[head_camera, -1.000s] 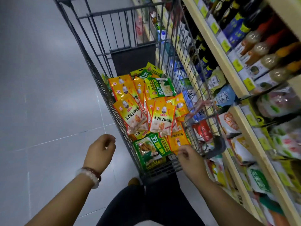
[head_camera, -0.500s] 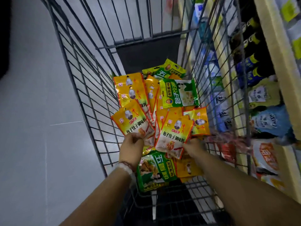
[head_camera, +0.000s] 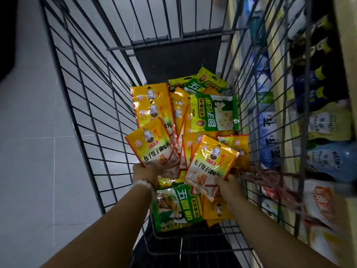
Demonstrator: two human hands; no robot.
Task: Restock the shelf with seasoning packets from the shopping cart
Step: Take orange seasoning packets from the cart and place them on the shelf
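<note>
Dark grey wire all round on the shopping cart (head_camera: 81,97), a crisscross grid of thin bars; a flat black panel (head_camera: 176,53) at the far end; inside, a heap of yellow-orange seasoning packets (head_camera: 152,105) with red seals, red diagonal stripes and a small grey oval portrait; the packet in the left hand (head_camera: 152,147) fades from orange to white, black characters across it; the one in the right hand (head_camera: 211,163) shows the same scheme; green-and-white packets (head_camera: 213,113) with yellow lettering among them; a white beaded bracelet (head_camera: 144,185) on the left wrist; pale grey floor tiles (head_camera: 34,151) with thin lighter seams; shelf (head_camera: 345,60) edge cream, goods there blue, yellow and red, blurred.
</note>
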